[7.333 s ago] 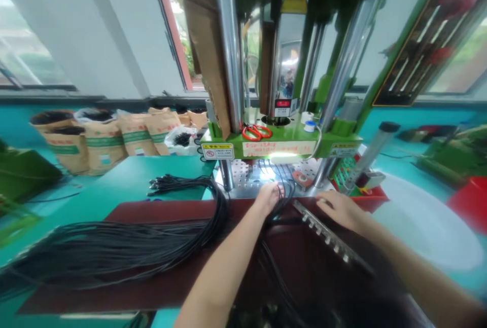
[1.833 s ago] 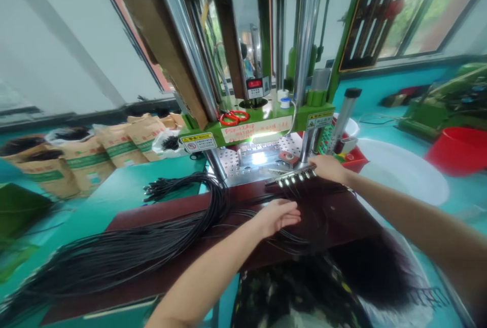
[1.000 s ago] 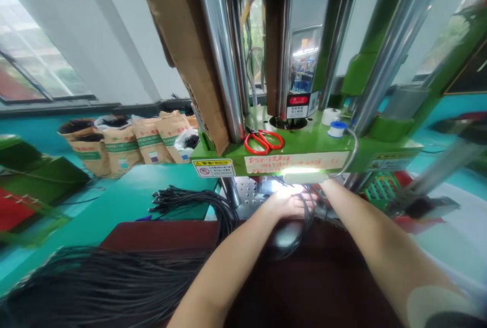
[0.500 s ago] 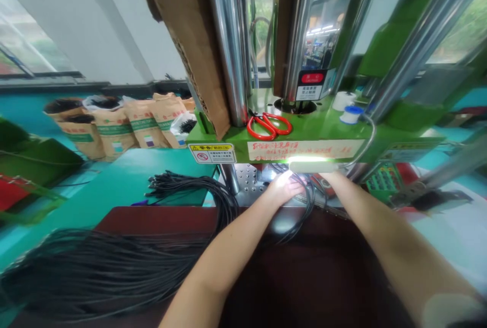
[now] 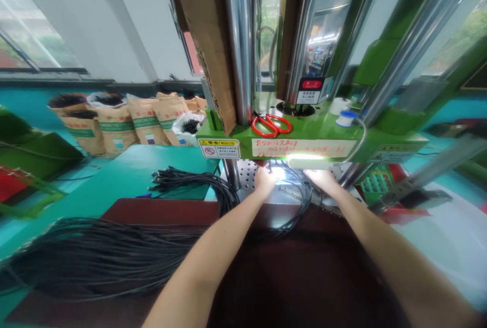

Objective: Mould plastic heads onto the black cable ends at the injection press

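Under the green press's front beam [image 5: 243, 140], my left hand [image 5: 265, 181] is at the left of the lit metal plate [image 5: 279, 194], its fingers curled round something too small to make out. My right hand [image 5: 318, 177] reaches beneath the lamp [image 5: 314, 164] at the right; its fingertips are hidden by glare and the lamp. Black cables [image 5: 304, 198] loop between the two hands and hang over the plate's front edge.
Red-handled scissors [image 5: 272, 126] and a white-and-blue spool [image 5: 346, 118] lie on the beam. Black cable bundles [image 5: 114, 257] spread over the dark red board [image 5: 160, 211] at left. Paper sacks [image 5: 114, 128] stand behind. A control panel [image 5: 376, 181] is at right.
My left hand has moved left, off the cable loops, and its fingers have curled. My right hand has shifted slightly left. The view has tilted a little.
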Motion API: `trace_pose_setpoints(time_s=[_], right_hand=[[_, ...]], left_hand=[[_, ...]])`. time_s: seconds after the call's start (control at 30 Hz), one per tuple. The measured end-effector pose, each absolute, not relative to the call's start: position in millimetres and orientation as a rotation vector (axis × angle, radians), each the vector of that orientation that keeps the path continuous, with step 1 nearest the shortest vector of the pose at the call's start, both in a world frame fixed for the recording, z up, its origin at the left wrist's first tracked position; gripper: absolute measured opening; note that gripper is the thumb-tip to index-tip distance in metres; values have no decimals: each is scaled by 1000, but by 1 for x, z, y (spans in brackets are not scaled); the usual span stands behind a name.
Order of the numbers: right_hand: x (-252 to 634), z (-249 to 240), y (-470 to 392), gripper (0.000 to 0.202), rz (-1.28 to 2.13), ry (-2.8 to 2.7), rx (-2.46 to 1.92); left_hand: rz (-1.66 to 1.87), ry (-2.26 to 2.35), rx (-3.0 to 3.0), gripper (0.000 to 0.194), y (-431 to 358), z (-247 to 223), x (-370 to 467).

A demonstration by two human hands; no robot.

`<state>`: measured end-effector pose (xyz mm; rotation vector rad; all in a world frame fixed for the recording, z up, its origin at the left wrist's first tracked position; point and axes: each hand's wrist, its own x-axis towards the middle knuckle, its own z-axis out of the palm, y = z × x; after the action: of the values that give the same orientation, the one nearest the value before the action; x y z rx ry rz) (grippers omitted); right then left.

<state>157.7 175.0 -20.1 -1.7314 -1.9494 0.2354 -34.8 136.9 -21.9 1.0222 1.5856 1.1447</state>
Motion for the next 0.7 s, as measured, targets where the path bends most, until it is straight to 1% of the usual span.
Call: trace_pose_setpoints(time_s=[0.1, 0.17, 0.27, 0.33, 0.43, 0.53, 0.7], right_hand=[[158, -24, 178, 29, 254, -1902, -1752], [157, -27, 180, 29, 267, -1889, -1744], [156, -28, 181, 28, 268, -1886, -1719], [154, -29, 181, 27, 251, -1886, -1716], [149, -29, 179, 25, 215, -1883, -1740], [144, -28, 176, 23, 178, -1887, -1777], [143, -24, 173, 28, 116, -1962, -1798]], left_hand=[[1116, 1683, 1215, 38, 135, -23, -47], [1031, 1782, 1440, 37, 135, -22, -52], [734, 1970, 1879, 39, 136, -20, -52], [571, 2025, 2038, 39, 137, -19, -51], [495, 2026, 2102, 39, 139, -18, -49], [498, 2020, 2078, 37, 138, -18, -47], [530, 2025, 1970, 35, 135, -9, -46]])
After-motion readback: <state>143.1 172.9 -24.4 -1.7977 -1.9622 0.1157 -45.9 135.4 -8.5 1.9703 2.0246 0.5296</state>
